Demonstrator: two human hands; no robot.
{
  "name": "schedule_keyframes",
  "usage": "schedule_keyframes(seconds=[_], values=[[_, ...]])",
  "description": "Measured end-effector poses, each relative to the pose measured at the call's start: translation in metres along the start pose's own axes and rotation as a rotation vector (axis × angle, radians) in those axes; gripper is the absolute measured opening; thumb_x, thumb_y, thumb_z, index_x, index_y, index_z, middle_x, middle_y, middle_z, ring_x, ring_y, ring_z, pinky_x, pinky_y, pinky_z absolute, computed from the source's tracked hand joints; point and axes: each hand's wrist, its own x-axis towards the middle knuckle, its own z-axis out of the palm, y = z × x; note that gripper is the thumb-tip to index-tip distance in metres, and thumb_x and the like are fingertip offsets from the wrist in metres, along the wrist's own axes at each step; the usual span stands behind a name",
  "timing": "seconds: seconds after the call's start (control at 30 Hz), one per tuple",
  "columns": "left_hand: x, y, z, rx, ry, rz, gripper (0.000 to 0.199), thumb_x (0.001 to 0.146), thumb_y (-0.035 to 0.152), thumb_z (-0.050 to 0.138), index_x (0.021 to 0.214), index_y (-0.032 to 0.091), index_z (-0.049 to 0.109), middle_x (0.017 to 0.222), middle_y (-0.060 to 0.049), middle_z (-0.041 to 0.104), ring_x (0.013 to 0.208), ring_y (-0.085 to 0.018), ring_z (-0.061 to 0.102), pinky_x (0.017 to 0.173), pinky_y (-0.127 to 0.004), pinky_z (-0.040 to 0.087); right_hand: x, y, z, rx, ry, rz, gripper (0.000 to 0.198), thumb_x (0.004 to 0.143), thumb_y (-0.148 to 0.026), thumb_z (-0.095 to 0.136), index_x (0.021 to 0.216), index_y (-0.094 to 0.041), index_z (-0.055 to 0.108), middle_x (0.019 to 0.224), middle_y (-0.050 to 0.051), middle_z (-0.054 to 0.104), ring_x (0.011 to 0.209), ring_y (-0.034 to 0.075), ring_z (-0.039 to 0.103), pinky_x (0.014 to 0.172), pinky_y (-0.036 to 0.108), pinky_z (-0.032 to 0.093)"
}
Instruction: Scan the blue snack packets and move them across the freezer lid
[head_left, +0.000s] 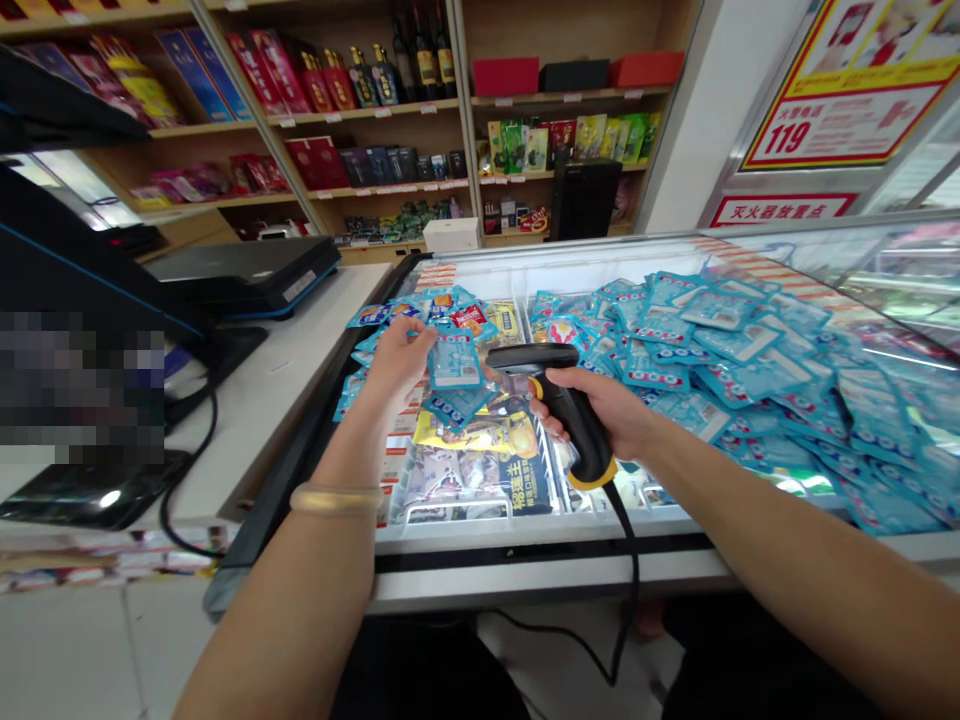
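A black and yellow barcode scanner (571,415) is gripped by its handle in my right hand (592,410), its head pointing left. From the handle's base a black cable runs down over the freezer's front edge. My left hand (405,355) pinches the upper left corner of a blue and white packet (454,360), which faces up in front of the scanner head. Another blue packet (457,405) lies just below it. Several more packets, some with red or dark blue printing, lie on the glass beyond my left hand. A large heap of blue packets (720,340) spreads to the right.
Beneath the packets is a glass-topped chest freezer (525,550) holding yellow and purple packages. On the left, a counter (300,345) bears a black scale (262,270) and a dark screen. Stocked shelves (367,110) stand behind, with a white box (451,235) below.
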Motion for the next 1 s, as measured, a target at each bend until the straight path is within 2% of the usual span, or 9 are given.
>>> schedule_keyframes(seconds=[0.13, 0.23, 0.4, 0.53, 0.63, 0.73, 0.8, 0.9, 1.0], values=[[-0.004, 0.016, 0.028, -0.137, -0.054, -0.024, 0.019, 0.076, 0.022, 0.061, 0.076, 0.023, 0.043, 0.051, 0.01, 0.042, 0.041, -0.007, 0.042, 0.045, -0.017, 0.039, -0.013, -0.022, -0.003, 0.06, 0.056, -0.105, 0.018, 0.078, -0.034, 0.062, 0.078, -0.016, 0.061, 0.065, 0.002, 0.058, 0.05, 0.01, 0.049, 0.045, 0.02, 0.042], [-0.008, 0.033, 0.064, -0.213, -0.132, 0.018, 0.024, 0.072, 0.02, 0.066, 0.078, 0.022, 0.043, 0.055, 0.009, 0.048, 0.044, -0.007, 0.047, 0.051, -0.02, 0.046, -0.035, -0.044, -0.017, 0.074, 0.13, -0.229, 0.017, 0.081, -0.033, 0.059, 0.08, -0.016, 0.062, 0.065, 0.002, 0.057, 0.051, 0.01, 0.048, 0.044, 0.02, 0.042], [-0.021, 0.062, 0.147, -0.275, -0.283, 0.023, 0.021, 0.078, 0.012, 0.06, 0.083, 0.022, 0.042, 0.063, 0.006, 0.055, 0.051, -0.008, 0.055, 0.057, -0.022, 0.05, -0.085, -0.075, -0.064, 0.079, 0.309, -0.391, 0.016, 0.082, -0.032, 0.058, 0.082, -0.017, 0.062, 0.066, 0.002, 0.056, 0.05, 0.01, 0.046, 0.043, 0.019, 0.042], [-0.031, 0.072, 0.213, -0.29, -0.391, 0.049, 0.023, 0.082, 0.01, 0.056, 0.091, 0.022, 0.038, 0.073, 0.004, 0.057, 0.057, -0.009, 0.058, 0.065, -0.027, 0.054, -0.118, -0.089, -0.105, 0.144, 0.455, -0.494, 0.016, 0.08, -0.031, 0.06, 0.082, -0.016, 0.059, 0.066, 0.002, 0.055, 0.05, 0.009, 0.046, 0.041, 0.018, 0.043], [-0.035, 0.066, 0.244, -0.064, -0.385, 0.2, 0.036, 0.077, 0.012, 0.062, 0.103, 0.023, 0.039, 0.083, 0.001, 0.058, 0.071, -0.014, 0.062, 0.074, -0.034, 0.054, -0.129, -0.091, -0.126, 0.195, 0.535, -0.529, 0.016, 0.08, -0.031, 0.059, 0.082, -0.015, 0.058, 0.065, 0.002, 0.053, 0.049, 0.009, 0.046, 0.041, 0.017, 0.043], [-0.04, 0.057, 0.253, 0.254, -0.347, 0.464, 0.048, 0.071, 0.011, 0.068, 0.111, 0.022, 0.045, 0.099, -0.006, 0.061, 0.095, -0.021, 0.063, 0.09, -0.039, 0.05, -0.132, -0.088, -0.136, 0.247, 0.587, -0.516, 0.015, 0.083, -0.03, 0.055, 0.083, -0.015, 0.058, 0.064, 0.002, 0.053, 0.049, 0.009, 0.046, 0.04, 0.017, 0.043], [-0.043, 0.054, 0.25, 0.373, -0.311, 0.572, 0.048, 0.07, 0.012, 0.068, 0.113, 0.021, 0.049, 0.113, -0.011, 0.06, 0.11, -0.025, 0.058, 0.099, -0.041, 0.045, -0.132, -0.087, -0.137, 0.261, 0.593, -0.509, 0.016, 0.085, -0.03, 0.052, 0.083, -0.015, 0.058, 0.064, 0.003, 0.054, 0.049, 0.009, 0.046, 0.039, 0.017, 0.043], [-0.043, 0.055, 0.235, 0.431, -0.285, 0.609, 0.047, 0.073, 0.016, 0.067, 0.117, 0.019, 0.051, 0.121, -0.014, 0.057, 0.116, -0.026, 0.055, 0.102, -0.042, 0.043, -0.132, -0.089, -0.131, 0.252, 0.577, -0.519, 0.017, 0.086, -0.029, 0.05, 0.083, -0.015, 0.058, 0.063, 0.003, 0.053, 0.049, 0.009, 0.046, 0.04, 0.017, 0.043], [-0.034, 0.055, 0.206, 0.439, -0.266, 0.617, 0.047, 0.074, 0.02, 0.067, 0.118, 0.021, 0.053, 0.121, -0.013, 0.058, 0.112, -0.025, 0.058, 0.096, -0.041, 0.047, -0.131, -0.091, -0.12, 0.213, 0.551, -0.537, 0.016, 0.085, -0.03, 0.053, 0.083, -0.015, 0.059, 0.064, 0.002, 0.053, 0.049, 0.009, 0.046, 0.04, 0.018, 0.043]])
